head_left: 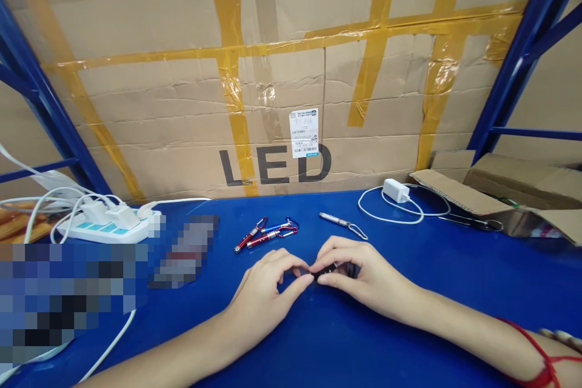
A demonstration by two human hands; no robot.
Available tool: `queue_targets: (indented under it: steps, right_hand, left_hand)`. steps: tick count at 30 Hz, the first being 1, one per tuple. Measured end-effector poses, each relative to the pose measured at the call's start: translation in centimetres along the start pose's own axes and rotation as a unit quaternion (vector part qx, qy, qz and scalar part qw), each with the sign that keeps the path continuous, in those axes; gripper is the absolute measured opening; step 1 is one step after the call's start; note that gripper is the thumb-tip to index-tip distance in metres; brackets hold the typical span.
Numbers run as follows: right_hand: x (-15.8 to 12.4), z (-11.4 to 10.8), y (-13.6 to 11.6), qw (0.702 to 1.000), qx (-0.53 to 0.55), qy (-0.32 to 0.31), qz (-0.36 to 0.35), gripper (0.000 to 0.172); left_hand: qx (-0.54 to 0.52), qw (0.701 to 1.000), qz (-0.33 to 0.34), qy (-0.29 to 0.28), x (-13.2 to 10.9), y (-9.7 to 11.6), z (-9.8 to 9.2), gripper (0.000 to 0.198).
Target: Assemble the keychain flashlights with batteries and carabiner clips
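Observation:
A small black penlight (326, 270), apparently of the same kind as the others on the table, is held between my two hands just above the blue surface. My right hand (370, 270) wraps thumb and fingers round its body and covers much of it. At its left end, the thumb and fingertips of my left hand (264, 285) are pinched together on the tip. Beyond my hands lie two red keychain penlights (268, 237), a blue penlight (276, 228) partly overlapped by them, and a silver penlight (334, 219) with a carabiner clip.
A white power strip (109, 227) with plugs and cables stands at the left, near pixelated areas. At the back right are a white charger (395, 191) with its cable, metal scissors or tweezers (482, 224) and an open cardboard box (522, 194). A taped cardboard sheet (182, 115) closes off the back.

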State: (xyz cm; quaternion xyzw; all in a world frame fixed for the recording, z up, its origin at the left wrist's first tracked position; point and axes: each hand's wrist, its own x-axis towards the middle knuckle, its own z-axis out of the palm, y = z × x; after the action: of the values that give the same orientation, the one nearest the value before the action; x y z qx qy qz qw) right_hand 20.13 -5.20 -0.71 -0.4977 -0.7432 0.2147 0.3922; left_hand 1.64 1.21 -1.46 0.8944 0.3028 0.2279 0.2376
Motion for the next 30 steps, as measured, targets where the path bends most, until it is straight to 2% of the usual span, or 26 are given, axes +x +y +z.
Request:
queue_targets:
  steps: [4,10,16,19,24,27,30]
  right_hand:
    - [-0.1,0.2,-0.1,1.000,-0.018,-0.009,-0.009,0.020]
    - [-0.4,0.1,-0.1,0.992,-0.093,-0.078,0.016,0.026]
    - [-0.5,-0.2,-0.5,0.986,-0.140,-0.087,0.009,0.029]
    - [-0.5,-0.3,-0.4,0.983,-0.163,-0.080,0.023,0.030]
    - [-0.5,-0.4,-0.2,0.977,-0.195,-0.074,0.055,0.030]
    - [-0.5,-0.4,-0.2,0.977,-0.194,-0.079,0.047,0.032]
    - [-0.4,-0.4,-0.2,0.978,-0.192,-0.074,0.031,0.032]
  left_hand:
    - [-0.007,1.000,0.013,-0.001,0.1,-0.2,0.0,0.011]
    - [-0.026,1.000,0.004,0.009,0.0,0.3,-0.2,0.011]
    - [-0.064,0.998,0.005,0.007,0.0,0.8,-0.3,0.018]
    - [-0.115,0.993,-0.021,0.012,0.1,0.8,-0.5,0.020]
    - [-0.269,0.958,-0.085,0.062,0.5,-0.3,-0.6,0.025]
    - [-0.334,0.932,-0.096,0.100,1.0,-1.1,-0.3,0.028]
    - [-0.372,0.915,-0.109,0.113,1.4,-1.6,-0.1,0.030]
